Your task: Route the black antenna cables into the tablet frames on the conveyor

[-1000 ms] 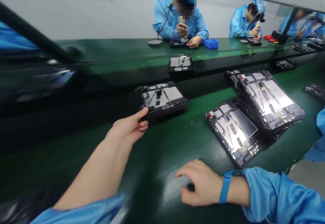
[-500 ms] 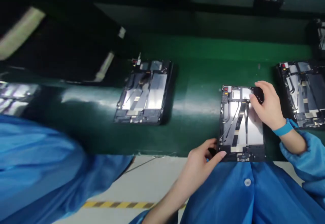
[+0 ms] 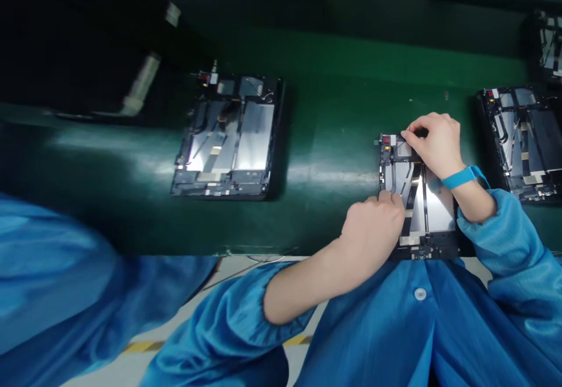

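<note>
An opened tablet (image 3: 440, 205), its inner metal plates, black ribbon cables and circuit parts facing up, lies in front of me at the bench edge. My left hand (image 3: 373, 226) is closed over its left side, fingers curled down; whatever the fingertips hold is hidden. Along the top edge, my right hand (image 3: 437, 141) pinches with thumb and forefinger beside a small white and red part. Anything between those fingertips is too small to name. A blue band circles my right wrist.
A second opened tablet (image 3: 254, 141) lies to the left on the green bench (image 3: 325, 141), and another tablet (image 3: 527, 147) to the right. More devices stand farther back. A dark fixture (image 3: 88, 41) rises at the far left, above a co-worker's blue sleeve (image 3: 48, 281).
My left hand has gone from the tablet's lower left corner up onto its left side, fingers now curled. The right hand has shifted left along the top edge into a pinch. The view has moved slightly.
</note>
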Demonstrator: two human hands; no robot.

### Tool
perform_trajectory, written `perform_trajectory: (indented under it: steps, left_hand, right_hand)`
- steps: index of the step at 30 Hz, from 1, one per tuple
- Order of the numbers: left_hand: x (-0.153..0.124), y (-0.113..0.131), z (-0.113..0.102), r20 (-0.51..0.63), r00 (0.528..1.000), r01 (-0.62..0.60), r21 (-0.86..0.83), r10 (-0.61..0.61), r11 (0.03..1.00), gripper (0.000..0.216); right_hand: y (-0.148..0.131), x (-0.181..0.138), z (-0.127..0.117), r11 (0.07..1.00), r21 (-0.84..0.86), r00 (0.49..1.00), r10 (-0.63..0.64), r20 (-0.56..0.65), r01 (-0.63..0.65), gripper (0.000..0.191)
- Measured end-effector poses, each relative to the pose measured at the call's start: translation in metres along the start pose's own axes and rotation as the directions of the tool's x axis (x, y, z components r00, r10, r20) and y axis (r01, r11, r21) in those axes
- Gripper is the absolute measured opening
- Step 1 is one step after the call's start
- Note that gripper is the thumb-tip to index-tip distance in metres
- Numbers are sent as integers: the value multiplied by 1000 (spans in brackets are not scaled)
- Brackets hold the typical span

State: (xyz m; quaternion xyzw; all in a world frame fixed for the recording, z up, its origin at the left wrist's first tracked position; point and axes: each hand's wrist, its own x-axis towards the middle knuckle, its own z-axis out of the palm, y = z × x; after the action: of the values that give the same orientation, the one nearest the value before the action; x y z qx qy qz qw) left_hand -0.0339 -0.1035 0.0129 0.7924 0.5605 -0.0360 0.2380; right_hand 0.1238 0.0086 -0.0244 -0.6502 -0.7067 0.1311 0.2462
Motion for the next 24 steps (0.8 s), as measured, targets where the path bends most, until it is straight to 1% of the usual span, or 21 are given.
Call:
perform_trajectory:
  steps: [2,4,5,7,8,9,10,11,12,13,14,15,17,18,19,21,24]
  left_hand:
    - [-5,-10,-1,-36,999,13,-82,-16,997,10]
    - [-11,-25,2,-78,995,44,-221,-63,974,14]
    - [-15,-34,6,-98,989,71,-325,-108,943,17]
    - [-19,-49,15,-120,962,139,-554,-244,821,20]
    - [-19,-56,20,-131,936,173,-636,-326,752,18]
    - [-17,-61,24,-165,898,197,-677,-407,709,14]
    - [-14,-66,27,-229,848,213,-678,-477,704,13]
    - [-8,-69,28,-321,793,218,-645,-518,733,23]
    - [-1,-71,27,-425,741,210,-588,-519,781,38]
    - [7,-72,25,-512,712,184,-525,-481,831,49]
    - [16,-72,22,-555,719,138,-474,-418,869,53]
    - [25,-73,19,-548,761,79,-452,-347,888,49]
    - [42,-73,11,-431,876,-32,-499,-216,866,30]
    - [49,-74,7,-354,920,-63,-554,-166,830,20]
    - [55,-75,3,-277,952,-75,-618,-128,782,13]
    - [64,-78,-3,-148,986,-61,-738,-73,672,6]
    - [72,-86,-11,10,999,-8,-844,30,536,13]
  right_hand:
    - [1,-9,-5,999,15,998,-49,-32,49,7]
    - [2,-19,-11,997,11,997,-79,-20,79,10]
    - [2,-25,-13,996,1,996,-94,-10,94,12]
    - [1,-35,-18,991,-26,991,-131,8,131,14]
    - [0,-40,-19,988,-38,988,-152,15,152,15]
    - [-1,-44,-20,984,-50,985,-172,22,173,15]
    - [-2,-47,-21,979,-62,981,-190,29,192,16]
    - [-4,-50,-21,975,-74,978,-207,35,209,16]
    - [-5,-52,-22,971,-86,974,-221,41,224,17]
    - [-7,-54,-22,967,-99,971,-233,47,237,17]
    - [-8,-54,-22,962,-112,969,-243,50,247,17]
    - [-9,-54,-22,959,-126,967,-249,51,254,18]
    - [-12,-54,-22,954,-147,965,-257,52,262,17]
    - [-14,-54,-22,952,-150,964,-260,58,265,17]
    - [-15,-55,-23,952,-147,963,-261,66,268,16]
    - [-17,-58,-24,955,-126,961,-259,91,269,17]
    - [-15,-63,-24,965,-68,963,-246,112,255,18]
